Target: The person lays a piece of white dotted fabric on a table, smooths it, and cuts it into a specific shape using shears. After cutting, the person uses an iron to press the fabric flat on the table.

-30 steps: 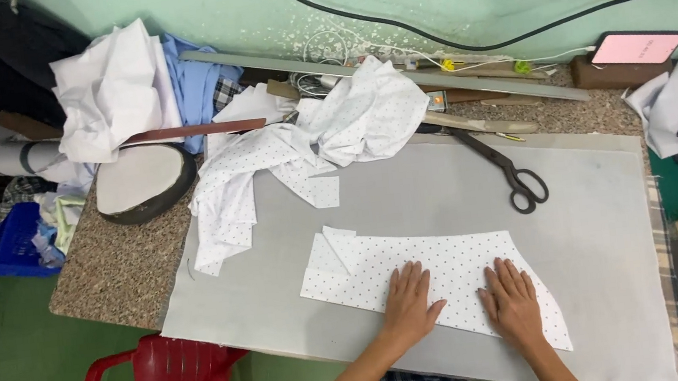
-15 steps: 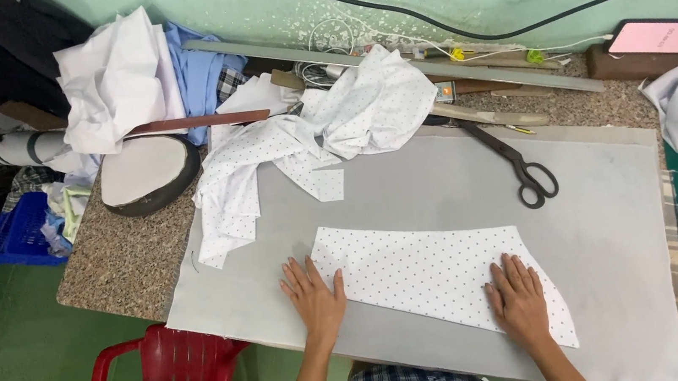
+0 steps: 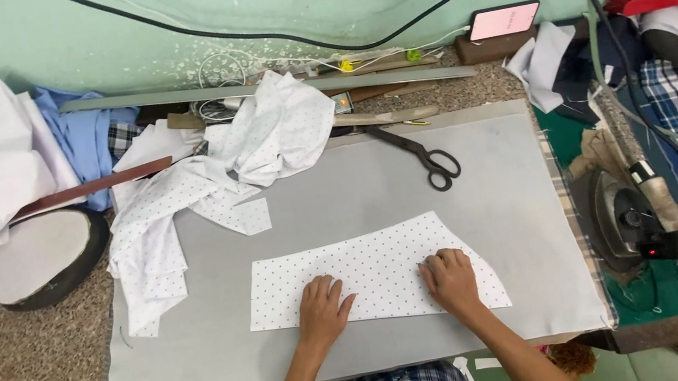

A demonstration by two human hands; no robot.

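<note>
While both hands press flat, left hand (image 3: 322,305) and right hand (image 3: 451,280) spread wide on dotted fabric piece (image 3: 374,276), grey mat (image 3: 341,207) over speckled desk (image 3: 36,370), scissors (image 3: 420,156) beyond, green wall (image 3: 250,5) behind.

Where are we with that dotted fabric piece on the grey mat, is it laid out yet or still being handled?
Done: the dotted fabric piece lies spread out on the grey mat, already cut to shape. In hand: the left hand and right hand both press flat on its lower edge. Left: the scissors lie untouched above, and the loose dotted cloth pile sits bunched at the mat's upper left.
</note>
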